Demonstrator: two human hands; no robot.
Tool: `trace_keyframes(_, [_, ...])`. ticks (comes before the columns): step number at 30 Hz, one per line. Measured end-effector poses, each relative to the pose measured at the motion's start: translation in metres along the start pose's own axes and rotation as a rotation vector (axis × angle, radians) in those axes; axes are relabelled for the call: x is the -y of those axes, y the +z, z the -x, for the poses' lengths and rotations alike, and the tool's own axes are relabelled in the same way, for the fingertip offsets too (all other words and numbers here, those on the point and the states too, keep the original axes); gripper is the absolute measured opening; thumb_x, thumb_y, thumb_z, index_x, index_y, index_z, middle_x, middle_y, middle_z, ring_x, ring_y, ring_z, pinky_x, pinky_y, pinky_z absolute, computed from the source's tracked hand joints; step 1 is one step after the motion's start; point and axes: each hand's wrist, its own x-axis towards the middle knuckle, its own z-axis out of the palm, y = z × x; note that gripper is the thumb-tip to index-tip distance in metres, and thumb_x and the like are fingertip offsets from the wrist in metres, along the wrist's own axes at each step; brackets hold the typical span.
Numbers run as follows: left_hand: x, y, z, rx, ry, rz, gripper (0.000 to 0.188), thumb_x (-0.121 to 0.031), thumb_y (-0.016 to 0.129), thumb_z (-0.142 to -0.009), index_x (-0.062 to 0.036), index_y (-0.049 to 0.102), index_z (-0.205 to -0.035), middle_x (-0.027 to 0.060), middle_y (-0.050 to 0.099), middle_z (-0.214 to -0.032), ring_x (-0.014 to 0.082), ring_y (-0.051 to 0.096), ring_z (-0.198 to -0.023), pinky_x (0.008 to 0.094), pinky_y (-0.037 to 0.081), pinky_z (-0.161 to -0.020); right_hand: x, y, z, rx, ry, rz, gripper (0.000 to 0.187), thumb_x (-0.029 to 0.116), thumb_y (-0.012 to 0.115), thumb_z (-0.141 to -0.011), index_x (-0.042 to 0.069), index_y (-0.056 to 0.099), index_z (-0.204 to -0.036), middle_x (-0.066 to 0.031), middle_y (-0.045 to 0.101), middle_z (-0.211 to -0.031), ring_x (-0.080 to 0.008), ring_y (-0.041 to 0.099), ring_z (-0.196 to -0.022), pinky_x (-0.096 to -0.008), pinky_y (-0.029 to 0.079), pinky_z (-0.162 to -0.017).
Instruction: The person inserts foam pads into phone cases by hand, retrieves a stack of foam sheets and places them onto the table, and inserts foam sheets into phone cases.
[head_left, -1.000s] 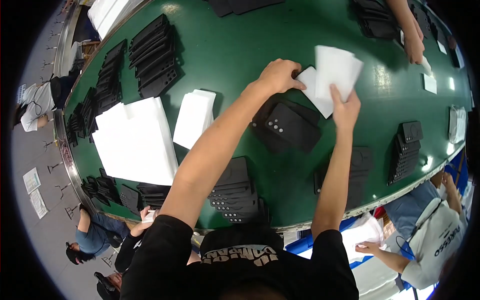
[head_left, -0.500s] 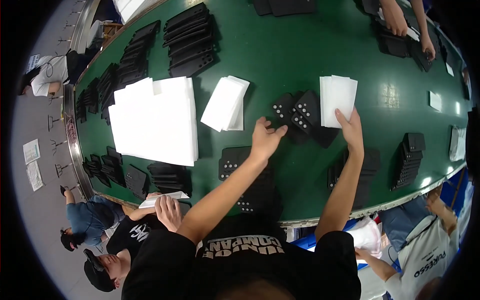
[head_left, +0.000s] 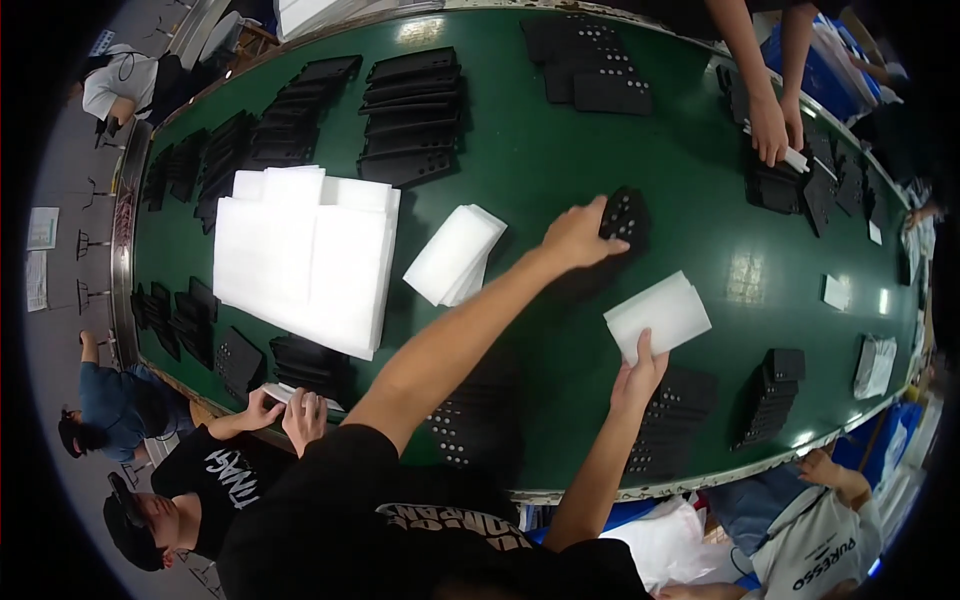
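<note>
Beyond the middle of the green table, my left hand [head_left: 578,237] is closed on a small stack of flat black pieces [head_left: 627,212] with round silver dots. Thumb and fingers grip the stack's near left side. Nearer to me, my right hand [head_left: 640,372] holds a few white sheets [head_left: 660,318] above the table, the thumb lying on top. To the left of my left hand lies a small pile of white sheets [head_left: 456,254], slightly fanned. Farther left is a large stack of white sheets [head_left: 300,262].
Rows of black pieces [head_left: 410,115] lie at the far left. More black pieces [head_left: 610,90] are at the far edge, with further stacks [head_left: 770,400] near right. A co-worker's hands [head_left: 775,130] work at far right; another co-worker's hands [head_left: 295,410] hold something white at near left.
My left hand has reached farther out and closed on the black pieces, which now sit gathered together. My right hand has drawn nearer to me, and its white sheets have tilted.
</note>
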Motion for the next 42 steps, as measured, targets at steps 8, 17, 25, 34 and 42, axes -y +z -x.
trace_keyframes(8, [0.005, -0.095, -0.151, -0.145, 0.414, -0.744, 0.061, -0.043, 0.072, -0.077, -0.012, 0.055, -0.126, 0.0138, 0.061, -0.111, 0.0307, 0.057, -0.1, 0.0456, 0.043, -0.093, -0.027, 0.017, 0.024, 0.022, 0.051, 0.008, 0.043, 0.008, 0.056, -0.095, -0.007, 0.042, -0.133, -0.0208, 0.057, -0.12, -0.0242, 0.06, -0.105, -0.0296, 0.051, -0.087])
trace_keyframes(17, [0.007, -0.04, -0.023, -0.687, 0.605, -0.505, 0.034, -0.02, 0.068, -0.076, -0.0127, 0.061, -0.108, 0.0089, 0.056, -0.103, 0.0261, 0.052, -0.095, 0.0436, 0.038, -0.099, -0.048, 0.005, 0.026, 0.013, 0.01, 0.19, 0.038, 0.01, 0.056, -0.095, -0.009, 0.046, -0.127, -0.0194, 0.059, -0.116, -0.0234, 0.063, -0.098, -0.0287, 0.052, -0.084])
trace_keyframes(25, [0.086, -0.038, 0.165, -0.831, 0.134, -0.259, 0.039, -0.012, 0.07, -0.075, -0.0033, 0.06, -0.111, 0.0138, 0.056, -0.106, 0.0326, 0.054, -0.098, 0.0386, 0.044, -0.088, -0.038, 0.011, 0.052, 0.112, 0.103, 0.139, 0.041, 0.015, 0.059, -0.094, -0.008, 0.047, -0.126, -0.0201, 0.059, -0.116, -0.0246, 0.063, -0.098, -0.0299, 0.053, -0.083])
trace_keyframes(34, [0.127, -0.052, 0.146, -0.083, -0.465, 0.119, 0.078, -0.045, 0.081, -0.061, 0.006, 0.056, -0.115, 0.0209, 0.06, -0.111, 0.0364, 0.064, -0.093, 0.0419, 0.052, -0.081, -0.071, 0.069, 0.09, 0.351, 0.364, -0.207, 0.049, 0.017, 0.058, -0.094, -0.005, 0.04, -0.133, -0.0191, 0.055, -0.123, -0.0275, 0.057, -0.112, -0.039, 0.046, -0.094])
trace_keyframes(42, [0.086, -0.065, 0.258, -0.218, -0.302, 0.986, 0.072, -0.058, 0.057, -0.086, 0.0064, 0.053, -0.117, 0.0195, 0.06, -0.115, 0.0269, 0.06, -0.101, 0.0336, 0.048, -0.087, -0.03, 0.096, 0.179, 0.632, 0.051, 0.093, 0.052, 0.014, 0.055, -0.095, -0.003, 0.034, -0.139, -0.0205, 0.05, -0.13, -0.0273, 0.055, -0.114, -0.0334, 0.044, -0.096])
